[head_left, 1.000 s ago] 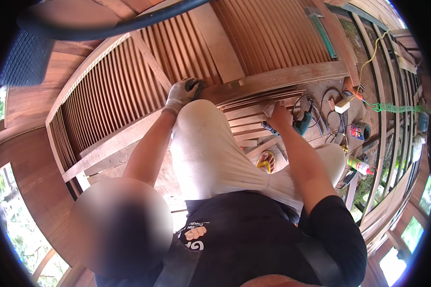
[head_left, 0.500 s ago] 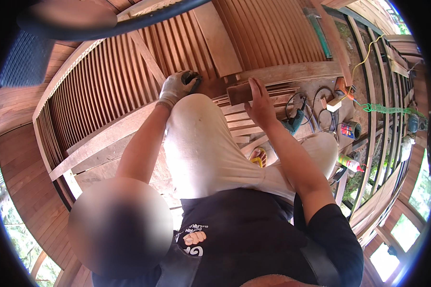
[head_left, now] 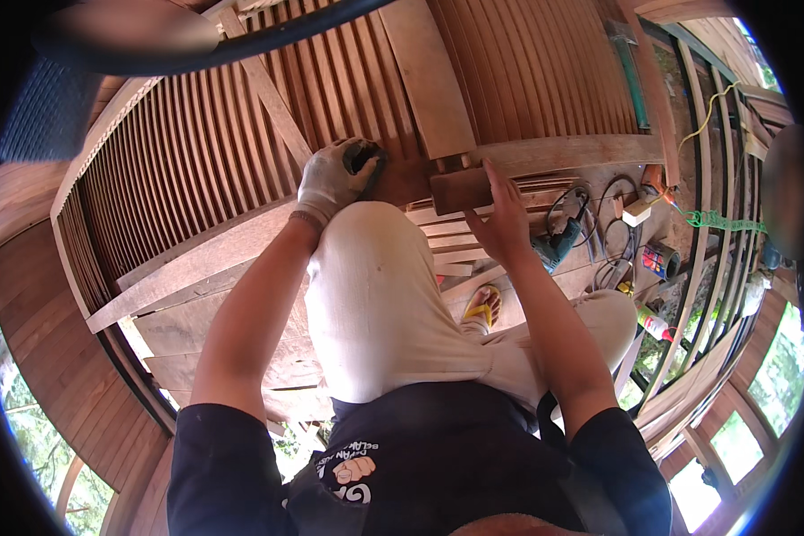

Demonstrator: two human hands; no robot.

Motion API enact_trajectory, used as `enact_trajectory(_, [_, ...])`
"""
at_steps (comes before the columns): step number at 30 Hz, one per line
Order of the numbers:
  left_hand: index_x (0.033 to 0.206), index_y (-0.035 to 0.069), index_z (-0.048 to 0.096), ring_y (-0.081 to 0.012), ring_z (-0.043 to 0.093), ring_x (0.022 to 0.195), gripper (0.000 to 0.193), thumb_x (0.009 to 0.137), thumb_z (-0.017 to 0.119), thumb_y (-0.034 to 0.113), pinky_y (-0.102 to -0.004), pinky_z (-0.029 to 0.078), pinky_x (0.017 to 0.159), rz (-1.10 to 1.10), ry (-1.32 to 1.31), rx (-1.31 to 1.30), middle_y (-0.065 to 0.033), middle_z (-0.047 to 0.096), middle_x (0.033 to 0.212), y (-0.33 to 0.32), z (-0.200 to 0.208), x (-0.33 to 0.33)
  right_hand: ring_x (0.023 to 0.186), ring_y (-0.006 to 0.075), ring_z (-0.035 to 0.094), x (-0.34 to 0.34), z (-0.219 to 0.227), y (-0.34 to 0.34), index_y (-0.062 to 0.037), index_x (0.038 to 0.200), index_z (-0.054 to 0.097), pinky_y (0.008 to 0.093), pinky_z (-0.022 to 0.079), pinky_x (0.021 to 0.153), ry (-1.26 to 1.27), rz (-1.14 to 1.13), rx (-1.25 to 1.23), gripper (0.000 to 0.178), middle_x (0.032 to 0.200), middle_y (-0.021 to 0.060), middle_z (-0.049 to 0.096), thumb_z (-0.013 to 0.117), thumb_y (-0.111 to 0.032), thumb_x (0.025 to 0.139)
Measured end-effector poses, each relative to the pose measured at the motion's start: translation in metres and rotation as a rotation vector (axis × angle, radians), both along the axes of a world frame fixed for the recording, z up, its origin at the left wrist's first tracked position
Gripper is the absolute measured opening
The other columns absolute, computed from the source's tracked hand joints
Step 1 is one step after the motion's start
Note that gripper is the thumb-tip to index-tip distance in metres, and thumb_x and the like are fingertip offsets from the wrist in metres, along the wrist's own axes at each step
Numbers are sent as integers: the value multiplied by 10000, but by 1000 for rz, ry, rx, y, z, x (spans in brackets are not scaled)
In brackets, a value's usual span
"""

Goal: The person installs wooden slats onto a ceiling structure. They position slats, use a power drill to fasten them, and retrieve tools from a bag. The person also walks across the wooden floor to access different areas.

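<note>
My left hand (head_left: 329, 181), in a pale glove, rests at the edge of a slatted wooden panel (head_left: 214, 134), just beyond my raised knee. Its fingers curl around something dark (head_left: 364, 161) that I cannot make out; it may be part of the glove. My bare right hand (head_left: 502, 219) grips a brown wooden block (head_left: 460, 191) from its right side, thumb below and fingers along the end. The block lies close against the end of a wide wooden board (head_left: 433, 89), where a short tenon-like piece (head_left: 452, 163) shows.
Thin wood strips (head_left: 456, 230) lie below the block. Right of my right hand are a teal corded power tool (head_left: 558, 241), black cables, an open can (head_left: 659, 261), and a white bottle with a red tip (head_left: 657, 324). Open floor beams (head_left: 701, 179) run along the right.
The whole view has shifted a little. My right hand and the block sit slightly lower and further right, exposing the tenon-like piece. My left hand keeps its place on the panel edge.
</note>
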State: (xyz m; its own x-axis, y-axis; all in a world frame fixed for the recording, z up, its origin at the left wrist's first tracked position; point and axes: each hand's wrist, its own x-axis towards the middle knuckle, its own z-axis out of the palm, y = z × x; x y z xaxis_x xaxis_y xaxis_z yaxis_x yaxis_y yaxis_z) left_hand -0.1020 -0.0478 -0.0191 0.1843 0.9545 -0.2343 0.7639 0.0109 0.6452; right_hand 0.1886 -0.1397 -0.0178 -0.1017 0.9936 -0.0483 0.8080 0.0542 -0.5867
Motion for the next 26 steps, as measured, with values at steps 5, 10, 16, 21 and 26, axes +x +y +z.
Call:
enact_trajectory(5, [1182,55,685,-349,653,1089,470,852,682,390,-424,501,992,12,30,43,-183,698,1143,-2,-2,-1,1304,404,475,4,-3,4,-54,1502,351,484,372,1115,45,29,13,871,1418,197,511,791,-121,753])
enact_trajectory(10, [1170,50,685,-349,651,1088,472,848,680,395,-428,499,987,20,-26,-4,-180,698,1138,-2,7,0,1287,402,498,9,4,9,-60,1491,376,519,370,1111,120,54,-28,844,1405,194,522,802,-136,766])
enact_trajectory(16, [1163,52,689,-343,654,1086,458,843,689,380,-419,500,992,19,-29,26,-175,699,1134,-2,1,-1,1259,399,527,11,9,11,-61,1456,431,511,401,1084,208,27,-49,828,1374,182,554,826,-86,729])
enact_trajectory(21, [1165,62,692,-339,657,1082,439,844,693,360,-410,501,996,27,-51,12,-169,699,1143,-2,0,-1,1264,397,527,8,9,12,-61,1438,444,494,402,1088,153,46,-9,809,1371,181,557,827,-87,726])
enact_trajectory(26, [1168,67,693,-334,654,1094,436,844,695,358,-403,497,1005,30,-37,15,-169,698,1151,-2,0,-1,1286,395,515,9,6,13,-95,1447,439,508,400,1086,231,-2,-28,829,1378,193,550,838,-108,720])
